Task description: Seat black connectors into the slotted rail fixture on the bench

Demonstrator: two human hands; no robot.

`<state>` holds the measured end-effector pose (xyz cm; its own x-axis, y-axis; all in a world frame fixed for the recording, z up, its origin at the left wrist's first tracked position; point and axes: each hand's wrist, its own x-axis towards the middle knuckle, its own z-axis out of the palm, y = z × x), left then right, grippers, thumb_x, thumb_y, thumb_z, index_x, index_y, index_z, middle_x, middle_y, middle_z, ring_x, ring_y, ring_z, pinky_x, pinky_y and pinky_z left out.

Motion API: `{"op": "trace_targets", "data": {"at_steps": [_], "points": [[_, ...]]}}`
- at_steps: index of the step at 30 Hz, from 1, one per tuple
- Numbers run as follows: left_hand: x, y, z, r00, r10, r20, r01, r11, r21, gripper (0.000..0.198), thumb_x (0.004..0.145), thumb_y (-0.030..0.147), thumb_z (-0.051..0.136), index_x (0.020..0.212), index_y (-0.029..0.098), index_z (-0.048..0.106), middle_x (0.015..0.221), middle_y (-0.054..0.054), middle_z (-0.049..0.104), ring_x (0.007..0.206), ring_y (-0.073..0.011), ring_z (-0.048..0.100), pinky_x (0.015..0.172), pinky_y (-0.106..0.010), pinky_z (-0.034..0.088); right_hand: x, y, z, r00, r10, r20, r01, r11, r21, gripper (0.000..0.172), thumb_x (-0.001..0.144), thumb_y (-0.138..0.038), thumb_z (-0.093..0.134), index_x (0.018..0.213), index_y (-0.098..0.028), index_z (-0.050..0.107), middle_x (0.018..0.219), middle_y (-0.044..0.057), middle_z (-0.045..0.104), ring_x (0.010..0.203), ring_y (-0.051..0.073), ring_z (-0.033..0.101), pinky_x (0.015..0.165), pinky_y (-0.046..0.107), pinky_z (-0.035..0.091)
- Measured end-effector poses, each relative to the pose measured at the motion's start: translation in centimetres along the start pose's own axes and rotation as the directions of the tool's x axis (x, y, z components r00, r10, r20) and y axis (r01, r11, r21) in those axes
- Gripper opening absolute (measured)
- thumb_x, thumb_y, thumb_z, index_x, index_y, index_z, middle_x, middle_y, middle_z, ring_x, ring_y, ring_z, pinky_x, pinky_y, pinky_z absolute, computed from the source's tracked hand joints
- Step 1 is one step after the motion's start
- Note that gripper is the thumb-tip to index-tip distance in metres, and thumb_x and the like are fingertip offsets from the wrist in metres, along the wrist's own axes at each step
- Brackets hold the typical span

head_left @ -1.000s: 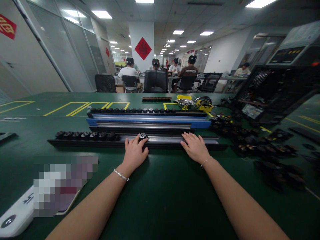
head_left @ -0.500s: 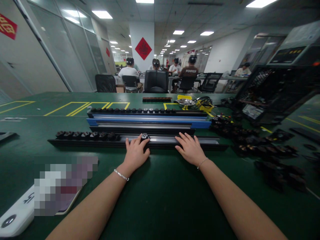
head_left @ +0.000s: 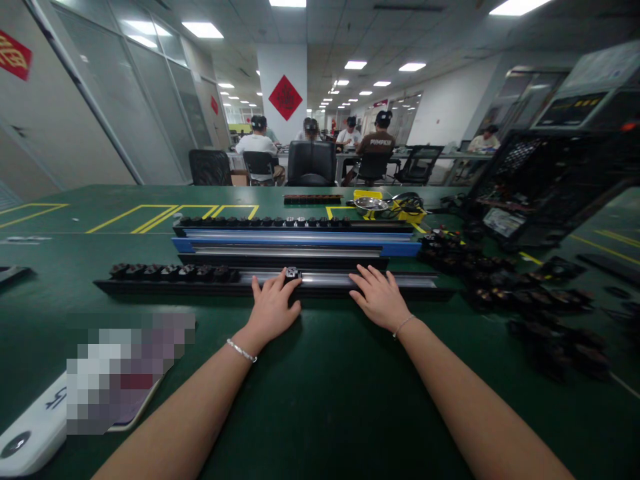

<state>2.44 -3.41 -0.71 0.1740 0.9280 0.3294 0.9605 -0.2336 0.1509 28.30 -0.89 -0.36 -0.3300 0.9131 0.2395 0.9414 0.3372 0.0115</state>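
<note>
A long black rail (head_left: 330, 283) with a silver channel lies across the green table in front of me. A row of several small black parts (head_left: 170, 271) sits in its left stretch. My left hand (head_left: 273, 308) lies flat on the rail near its middle, fingers stretched out, with the index fingertip touching one lone small black part (head_left: 291, 273). My right hand (head_left: 381, 298) rests flat and open on the rail a little to the right, fingers spread. Both wrists wear thin bracelets.
Behind this rail lie a blue rail (head_left: 300, 243) and another black rail carrying parts (head_left: 265, 221). Loose black parts (head_left: 520, 293) are heaped to the right, by a black crate (head_left: 545, 180). A white device (head_left: 30, 433) sits near left. A metal bowl (head_left: 371, 203) and seated people are beyond.
My right hand has slid a little left along the rail, closer to the left hand. The lone black part at my left fingertips has shifted slightly right.
</note>
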Motion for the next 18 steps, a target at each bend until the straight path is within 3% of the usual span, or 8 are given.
{"op": "trace_targets", "data": {"at_steps": [18], "points": [[-0.02,0.03,0.00,0.999,0.033,0.006,-0.032,0.999,-0.027,0.046,0.079,0.033,0.052,0.125,0.028,0.052,0.145,-0.011,0.040,0.123,-0.0302,0.045,0.106,-0.069,0.007,0.02,-0.18,-0.26,1.000,0.008,0.020,-0.008,1.000,-0.009,0.051,0.093,-0.049,0.027,0.134,-0.027,0.047,0.149,0.005,0.034,0.136,0.027,0.027,0.107,0.056,0.020]]}}
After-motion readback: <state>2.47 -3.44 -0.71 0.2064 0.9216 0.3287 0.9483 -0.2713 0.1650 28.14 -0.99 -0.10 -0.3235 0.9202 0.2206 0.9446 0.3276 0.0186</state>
